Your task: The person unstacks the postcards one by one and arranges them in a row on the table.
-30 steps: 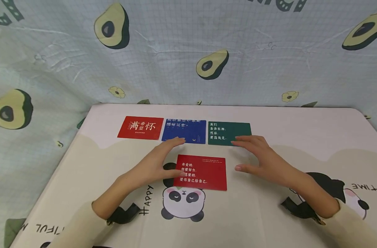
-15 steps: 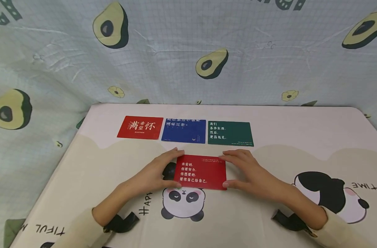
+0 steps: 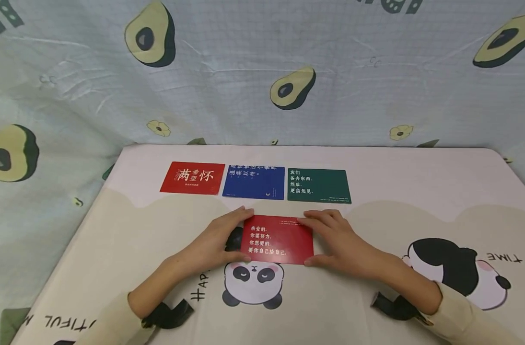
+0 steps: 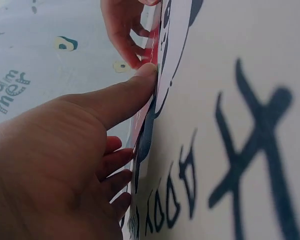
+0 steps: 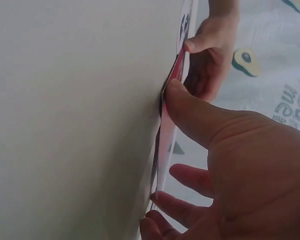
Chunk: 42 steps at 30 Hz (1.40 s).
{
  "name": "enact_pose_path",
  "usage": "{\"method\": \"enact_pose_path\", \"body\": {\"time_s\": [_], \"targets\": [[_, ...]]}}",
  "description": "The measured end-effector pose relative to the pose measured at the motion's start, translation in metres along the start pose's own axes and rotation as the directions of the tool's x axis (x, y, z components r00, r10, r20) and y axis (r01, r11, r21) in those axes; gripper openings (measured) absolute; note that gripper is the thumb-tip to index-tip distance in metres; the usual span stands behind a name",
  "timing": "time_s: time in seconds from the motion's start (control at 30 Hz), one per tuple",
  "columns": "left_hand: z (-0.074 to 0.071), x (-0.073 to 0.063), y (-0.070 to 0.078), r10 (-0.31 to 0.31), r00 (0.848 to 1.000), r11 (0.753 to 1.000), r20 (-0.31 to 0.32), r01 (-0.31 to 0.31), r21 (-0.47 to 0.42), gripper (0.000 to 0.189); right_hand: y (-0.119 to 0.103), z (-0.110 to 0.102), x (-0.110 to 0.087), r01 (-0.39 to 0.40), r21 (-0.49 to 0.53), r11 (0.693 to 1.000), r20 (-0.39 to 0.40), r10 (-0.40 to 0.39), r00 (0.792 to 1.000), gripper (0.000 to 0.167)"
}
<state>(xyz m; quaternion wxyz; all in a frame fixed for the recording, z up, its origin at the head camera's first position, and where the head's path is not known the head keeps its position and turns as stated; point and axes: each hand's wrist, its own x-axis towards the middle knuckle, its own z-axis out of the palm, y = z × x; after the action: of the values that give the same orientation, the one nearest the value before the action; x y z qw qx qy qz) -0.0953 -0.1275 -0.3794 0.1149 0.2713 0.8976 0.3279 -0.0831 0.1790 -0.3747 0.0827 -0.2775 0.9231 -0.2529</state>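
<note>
A red card (image 3: 279, 237) with white lettering lies in front of me on the printed table cover (image 3: 331, 306), overlapping a printed panda. My left hand (image 3: 208, 244) holds its left side, thumb at the near corner and fingers at the far one. On the opposite side my right hand (image 3: 342, 244) grips the same card, its thumb at the near right corner and fingertips over the far right edge. From the right wrist, the red card (image 5: 166, 132) looks slightly bowed beneath the thumb. The left wrist view shows the left thumb pressed on the card's near edge.
Beyond the hands, a second red card (image 3: 192, 178), a blue card (image 3: 254, 183) and a green card (image 3: 319, 186) lie in a row. A pale cloth (image 3: 227, 86) printed with avocados hangs behind the table. Black bands circle both wrists.
Both hands have come in to the near red card's sides; the right moved left and toward me, off the green card. Over the last half second its fingers reached slightly further over the edge.
</note>
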Motion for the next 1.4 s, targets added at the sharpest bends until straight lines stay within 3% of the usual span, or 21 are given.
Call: {"method": "enact_pose_path", "body": {"time_s": [0.7,1.1,1.4], "targets": [[0.0,-0.0002,0.0014,0.008,1.0,0.999,-0.025,-0.007,0.042,0.096,-0.0032,-0.0014,-0.0009,0.058,-0.053,0.997,-0.048,-0.061,0.997,0.083],[-0.0016,0.0008,0.0025,0.022,1.0,0.999,0.021,-0.022,0.039,0.109,-0.0019,-0.0007,0.0002,0.049,-0.072,0.996,-0.004,-0.049,0.999,0.086],[-0.0035,0.0029,0.0064,0.06,0.998,0.993,0.0,-0.059,0.103,0.104,-0.0009,0.0001,-0.0012,0.052,-0.088,0.995,0.009,-0.051,0.999,0.087]]}}
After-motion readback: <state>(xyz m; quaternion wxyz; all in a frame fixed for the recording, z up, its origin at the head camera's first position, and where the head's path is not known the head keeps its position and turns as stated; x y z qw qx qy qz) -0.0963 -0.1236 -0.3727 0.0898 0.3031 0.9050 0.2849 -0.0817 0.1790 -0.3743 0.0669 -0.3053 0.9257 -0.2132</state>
